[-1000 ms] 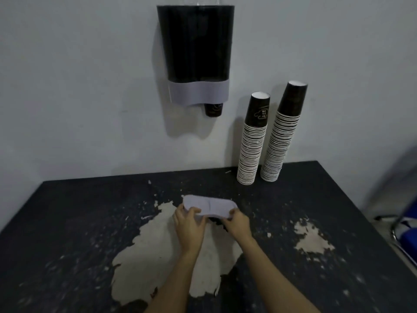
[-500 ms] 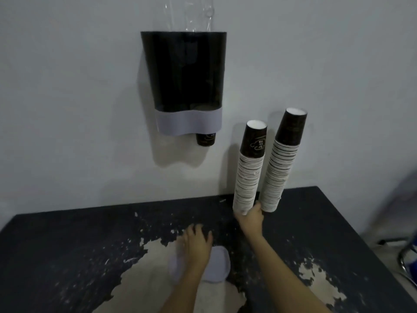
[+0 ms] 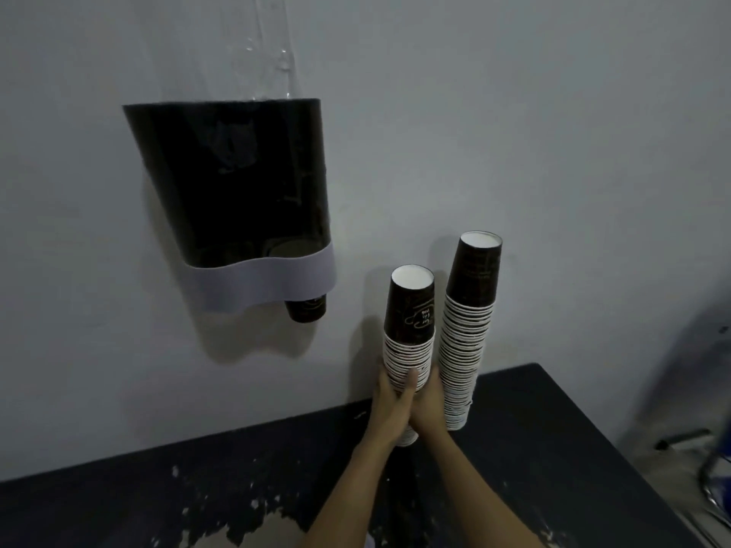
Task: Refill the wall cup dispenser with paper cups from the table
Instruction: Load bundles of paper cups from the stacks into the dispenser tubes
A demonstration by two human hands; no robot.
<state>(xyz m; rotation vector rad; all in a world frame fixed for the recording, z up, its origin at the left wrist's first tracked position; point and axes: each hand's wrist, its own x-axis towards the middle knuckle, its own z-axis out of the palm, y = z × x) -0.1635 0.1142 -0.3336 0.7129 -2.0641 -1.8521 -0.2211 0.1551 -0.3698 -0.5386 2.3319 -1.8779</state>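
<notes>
Two upside-down stacks of black paper cups stand against the wall at the back of the dark table (image 3: 553, 448). The shorter left stack (image 3: 409, 334) is gripped low down from both sides, by my left hand (image 3: 389, 401) and my right hand (image 3: 429, 405). The taller right stack (image 3: 466, 334) stands free beside them. On the wall to the left hangs the black cup dispenser (image 3: 241, 183) with a grey band at its bottom; one black cup (image 3: 305, 308) pokes out beneath it. A clear tube rises from its top.
The tabletop has patches of peeled paint (image 3: 261, 535) near its front. A chair with a metal frame (image 3: 712, 468) shows at the right edge, beyond the table's right side.
My left hand left the flat white piece on the table and joined my right hand on the shorter cup stack. The view tilted upward, so the white piece is out of sight.
</notes>
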